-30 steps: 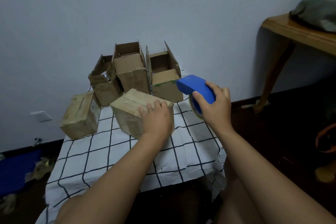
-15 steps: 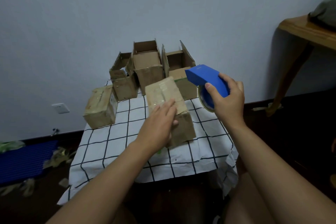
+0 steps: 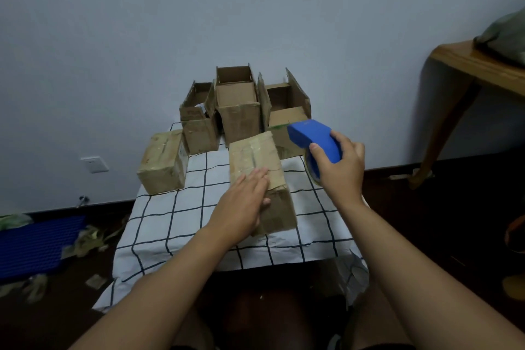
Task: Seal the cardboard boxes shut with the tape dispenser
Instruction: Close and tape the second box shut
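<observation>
Nearest the camera, two bare forearms reach in over a small table draped in a white, black-gridded cloth [image 3: 181, 224].

The left hand [image 3: 241, 207] lies flat on the near end of the closed box [image 3: 260, 176], fingers straight and together, pressing down. That box sits mid-table with its long axis running away from the viewer; glossy tape already shows along its top seam.

The right hand [image 3: 341, 170] wraps the blue tape dispenser [image 3: 315, 140], thumb on the near side and fingers over the back; it hangs just right of the box's far end, apparently not touching.

Handling, as a judgement: the box looks light, with thin, creased board that would give under hard pressure (best held flat-palmed on top or by the side walls, clear of the seam). The dispenser looks like rigid plastic, gripped across its body.

To the left stands a second taped box [image 3: 163, 163]. At the back, against the wall, three open boxes [image 3: 238, 111] stand with flaps up.

Hard to make out: the dispenser's cutting edge and any free tape end, the tape roll mostly behind the hand, the near box face under the left palm, and the open boxes' contents.
</observation>
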Tool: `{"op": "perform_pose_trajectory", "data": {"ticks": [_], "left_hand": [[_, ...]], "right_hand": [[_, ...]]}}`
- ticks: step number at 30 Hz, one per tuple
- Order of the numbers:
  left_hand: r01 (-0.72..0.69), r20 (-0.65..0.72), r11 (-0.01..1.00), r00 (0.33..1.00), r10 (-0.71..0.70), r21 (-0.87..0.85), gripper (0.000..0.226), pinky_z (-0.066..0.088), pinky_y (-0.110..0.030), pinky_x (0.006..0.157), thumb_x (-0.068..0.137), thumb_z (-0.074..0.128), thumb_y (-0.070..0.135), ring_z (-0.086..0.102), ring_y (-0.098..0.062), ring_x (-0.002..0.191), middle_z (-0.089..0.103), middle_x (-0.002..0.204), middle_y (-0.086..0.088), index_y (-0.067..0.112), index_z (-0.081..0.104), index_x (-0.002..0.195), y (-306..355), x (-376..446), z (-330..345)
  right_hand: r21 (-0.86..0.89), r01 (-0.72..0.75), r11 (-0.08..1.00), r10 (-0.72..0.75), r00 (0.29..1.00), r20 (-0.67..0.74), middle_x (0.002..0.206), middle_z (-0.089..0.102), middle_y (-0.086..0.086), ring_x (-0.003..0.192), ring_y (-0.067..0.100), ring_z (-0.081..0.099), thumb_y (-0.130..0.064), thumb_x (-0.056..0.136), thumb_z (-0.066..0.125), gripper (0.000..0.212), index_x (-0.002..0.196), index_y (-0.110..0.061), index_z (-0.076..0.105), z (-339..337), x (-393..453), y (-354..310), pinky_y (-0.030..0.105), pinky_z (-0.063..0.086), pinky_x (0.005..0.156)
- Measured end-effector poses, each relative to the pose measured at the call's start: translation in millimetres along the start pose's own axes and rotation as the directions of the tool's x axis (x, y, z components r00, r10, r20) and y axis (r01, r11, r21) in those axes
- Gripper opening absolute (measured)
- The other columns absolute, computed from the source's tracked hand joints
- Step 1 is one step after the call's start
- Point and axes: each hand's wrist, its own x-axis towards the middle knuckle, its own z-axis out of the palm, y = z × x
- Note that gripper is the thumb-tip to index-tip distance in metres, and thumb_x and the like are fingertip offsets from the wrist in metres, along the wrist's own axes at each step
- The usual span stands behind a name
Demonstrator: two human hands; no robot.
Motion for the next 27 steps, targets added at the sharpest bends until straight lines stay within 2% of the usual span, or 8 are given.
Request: {"op": "perform_pose_trajectory", "data": {"ticks": [2, 5, 7, 11, 16, 19, 23, 27], "left_hand": [[0.011, -0.002, 1.000, 1.000, -0.011, 0.018, 0.048, 0.006, -0.030, 0.120, 0.101, 0.047, 0.024, 0.021, -0.022, 0.147, 0.026, 0.159, -0.008, 0.006, 0.038, 0.145, -6.6, -4.1, -2.3], [0.015, -0.005, 0.999, 1.000, -0.015, 0.032, 0.049, 0.006, -0.029, 0.120, 0.101, 0.047, 0.025, 0.020, -0.021, 0.148, 0.026, 0.159, -0.007, 0.008, 0.037, 0.146, -13.8, -8.5, -3.2], [0.008, -0.001, 0.999, 1.000, -0.008, 0.042, 0.049, 0.005, -0.028, 0.119, 0.101, 0.047, 0.025, 0.020, -0.020, 0.148, 0.026, 0.160, -0.006, 0.009, 0.037, 0.146, -16.6, -10.6, -2.9], [0.013, 0.013, 0.995, 1.000, -0.015, 0.095, 0.049, 0.005, -0.029, 0.119, 0.102, 0.044, 0.026, 0.018, -0.021, 0.148, 0.023, 0.161, -0.006, 0.012, 0.033, 0.148, -25.3, -16.4, -3.3], [0.036, 0.091, 0.973, 0.994, -0.059, 0.230, 0.061, 0.011, -0.035, 0.120, 0.093, 0.055, 0.014, 0.018, -0.023, 0.148, 0.021, 0.161, -0.006, 0.014, 0.031, 0.149, -55.1, -33.8, -17.6], [0.094, 0.097, 0.953, 0.987, -0.127, 0.287, 0.071, 0.013, -0.034, 0.119, 0.085, 0.064, 0.012, 0.020, -0.022, 0.147, 0.022, 0.161, -0.004, 0.017, 0.031, 0.148, -75.3, -46.0, -28.9], [0.148, 0.077, 0.942, 0.981, -0.179, 0.300, 0.061, 0.014, -0.034, 0.119, 0.091, 0.059, 0.018, 0.022, -0.022, 0.147, 0.025, 0.160, -0.005, 0.017, 0.034, 0.146, -85.7, -56.5, -33.1], [0.127, 0.030, 0.961, 0.990, -0.138, 0.247, 0.055, 0.012, -0.035, 0.119, 0.094, 0.055, 0.020, 0.022, -0.024, 0.147, 0.027, 0.159, -0.007, 0.013, 0.036, 0.146, -72.1, -49.6, -26.4]], "right_hand": [[-0.036, -0.073, 0.997, 0.073, 0.997, 0.024, 0.117, 0.037, -0.004, 0.092, -0.003, 0.048, -0.043, 0.090, 0.071, 0.054, 0.138, -0.026, 0.053, 13.0, -12.3, 14.3, 0.003, 0.037, 0.068], [-0.054, -0.145, 0.988, 0.149, 0.986, 0.073, 0.119, 0.037, -0.003, 0.095, 0.007, 0.046, -0.044, 0.090, 0.069, 0.055, 0.139, -0.026, 0.052, 34.8, -30.6, 31.0, 0.009, 0.034, 0.071], [-0.068, -0.184, 0.981, 0.190, 0.977, 0.095, 0.119, 0.037, -0.002, 0.095, 0.011, 0.048, -0.045, 0.090, 0.069, 0.055, 0.139, -0.027, 0.050, 48.3, -43.3, 37.4, 0.014, 0.036, 0.071], [-0.109, -0.186, 0.976, 0.199, 0.972, 0.123, 0.119, 0.036, -0.001, 0.099, 0.019, 0.053, -0.043, 0.091, 0.068, 0.054, 0.139, -0.028, 0.049, 64.4, -67.1, 48.5, 0.028, 0.044, 0.078], [-0.114, -0.199, 0.973, 0.211, 0.972, 0.103, 0.118, 0.034, -0.003, 0.099, 0.022, 0.054, -0.040, 0.092, 0.067, 0.051, 0.138, -0.026, 0.050, 68.5, -65.8, 50.4, 0.029, 0.043, 0.075], [-0.150, -0.184, 0.971, 0.201, 0.974, 0.107, 0.117, 0.033, -0.004, 0.100, 0.024, 0.055, -0.041, 0.092, 0.067, 0.052, 0.138, -0.025, 0.050, 70.4, -64.7, 48.5, 0.035, 0.050, 0.080], [-0.150, -0.196, 0.969, 0.214, 0.970, 0.115, 0.118, 0.032, -0.005, 0.102, 0.026, 0.056, -0.041, 0.092, 0.067, 0.053, 0.139, -0.024, 0.050, 71.2, -65.6, 45.3, 0.034, 0.049, 0.080], [-0.079, -0.193, 0.978, 0.200, 0.975, 0.091, 0.118, 0.034, -0.004, 0.098, 0.022, 0.056, -0.040, 0.091, 0.068, 0.053, 0.139, -0.025, 0.051, 64.6, -58.4, 32.8, 0.028, 0.044, 0.071]]}}
